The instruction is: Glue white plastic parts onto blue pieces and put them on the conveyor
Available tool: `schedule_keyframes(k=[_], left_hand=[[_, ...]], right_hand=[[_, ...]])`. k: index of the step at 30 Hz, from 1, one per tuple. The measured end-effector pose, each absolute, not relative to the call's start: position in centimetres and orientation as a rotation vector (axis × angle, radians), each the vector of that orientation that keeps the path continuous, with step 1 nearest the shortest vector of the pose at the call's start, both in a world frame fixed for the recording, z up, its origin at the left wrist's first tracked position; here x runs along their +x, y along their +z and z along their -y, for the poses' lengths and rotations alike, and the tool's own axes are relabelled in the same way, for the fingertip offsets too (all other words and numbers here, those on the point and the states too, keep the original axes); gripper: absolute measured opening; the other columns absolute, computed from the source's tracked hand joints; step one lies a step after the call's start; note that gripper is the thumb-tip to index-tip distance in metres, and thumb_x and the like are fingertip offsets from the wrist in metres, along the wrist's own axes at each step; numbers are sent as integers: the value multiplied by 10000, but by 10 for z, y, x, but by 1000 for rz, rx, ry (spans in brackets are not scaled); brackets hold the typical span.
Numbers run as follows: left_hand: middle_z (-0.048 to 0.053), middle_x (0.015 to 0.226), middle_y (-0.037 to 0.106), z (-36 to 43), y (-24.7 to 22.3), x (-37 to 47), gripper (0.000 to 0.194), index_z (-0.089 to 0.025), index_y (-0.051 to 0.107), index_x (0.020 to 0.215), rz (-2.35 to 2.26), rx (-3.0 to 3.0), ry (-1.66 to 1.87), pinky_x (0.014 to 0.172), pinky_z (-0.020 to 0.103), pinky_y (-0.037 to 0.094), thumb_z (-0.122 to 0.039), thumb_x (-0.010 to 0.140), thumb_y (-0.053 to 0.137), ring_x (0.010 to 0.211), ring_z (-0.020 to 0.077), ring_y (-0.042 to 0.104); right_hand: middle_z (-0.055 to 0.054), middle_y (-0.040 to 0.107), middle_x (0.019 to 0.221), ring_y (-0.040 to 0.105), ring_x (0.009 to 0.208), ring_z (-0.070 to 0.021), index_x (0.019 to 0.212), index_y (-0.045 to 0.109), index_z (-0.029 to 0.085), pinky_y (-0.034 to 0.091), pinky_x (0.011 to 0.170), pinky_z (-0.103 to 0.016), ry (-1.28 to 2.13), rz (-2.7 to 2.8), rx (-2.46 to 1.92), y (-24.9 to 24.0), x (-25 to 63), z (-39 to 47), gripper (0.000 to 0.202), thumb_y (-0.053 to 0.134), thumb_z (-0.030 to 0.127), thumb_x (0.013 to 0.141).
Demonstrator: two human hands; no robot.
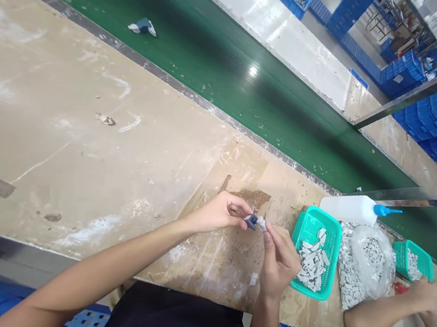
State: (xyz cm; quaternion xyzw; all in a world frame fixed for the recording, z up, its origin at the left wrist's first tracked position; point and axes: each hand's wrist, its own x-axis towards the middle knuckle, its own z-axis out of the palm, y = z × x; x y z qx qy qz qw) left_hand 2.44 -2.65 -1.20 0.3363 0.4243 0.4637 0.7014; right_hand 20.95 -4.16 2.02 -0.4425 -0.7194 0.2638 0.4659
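My left hand point(224, 213) pinches a small dark blue-grey block point(250, 221) between thumb and fingertips, above the worktable point(153, 158). Close against the block's right side is a small pale grey piece point(261, 224), gripped by the thumb and fingers of my right hand point(280, 256). The two parts meet or nearly meet; I cannot tell whether they are joined. Right of my right hand stands a green basket point(335, 259) with many flat grey-white pieces point(312, 264) in it.
A white bottle point(348, 208) with a blue nozzle lies behind the basket. Plastic bags of pieces point(369, 256) and a second green basket point(414, 261) sit farther right, by a co-worker's hands point(425, 298). Beyond the table runs a green conveyor belt point(217, 69) carrying a dark-and-white part point(144, 26).
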Motion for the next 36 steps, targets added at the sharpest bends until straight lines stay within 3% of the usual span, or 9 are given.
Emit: schedule_keyframes(k=[13,18,24,27,33,36], left_hand=[[57,723,714,33,-6,27,208,-123,671,761,-918,738,1152,631,227,504,-196,633,817,668,159,667],[74,743,705,34,-10,24,301,-116,650,804,-928,739,1154,651,237,501,-293,671,855,687,167,658],[21,840,623,31,-10,26,406,-173,643,1113,-775,581,1203,700,273,559,-328,775,805,715,151,643],[31,858,620,28,-11,22,327,-175,654,1066,-689,286,1140,770,353,598,-214,763,771,724,165,650],[20,711,568,24,-12,13,157,-149,616,925,-662,-25,1138,653,299,601,-82,786,643,605,147,616],[19,687,571,24,-9,10,173,-145,600,890,-679,-47,1125,628,307,615,-43,754,629,579,151,616]], right_hand=[[-55,750,1034,708,935,-200,1329,630,336,614,797,-390,374,2003,-962,13,199,41,565,528,-27,908],[-69,759,1091,710,1000,-200,1396,571,313,606,839,-370,258,2085,-965,13,188,42,597,516,-32,911],[-81,771,1040,718,962,-192,1194,717,217,587,849,-331,443,2042,-1146,24,187,25,283,570,155,960],[-95,772,1047,722,970,-207,1158,729,190,581,852,-346,432,1856,-1263,27,200,20,252,564,228,971],[-100,775,882,719,821,-232,1038,770,161,563,802,-391,276,1562,-1455,14,231,23,293,559,353,971],[-113,766,863,714,826,-251,1018,775,146,552,822,-413,107,1461,-1508,13,254,27,306,567,365,967]])
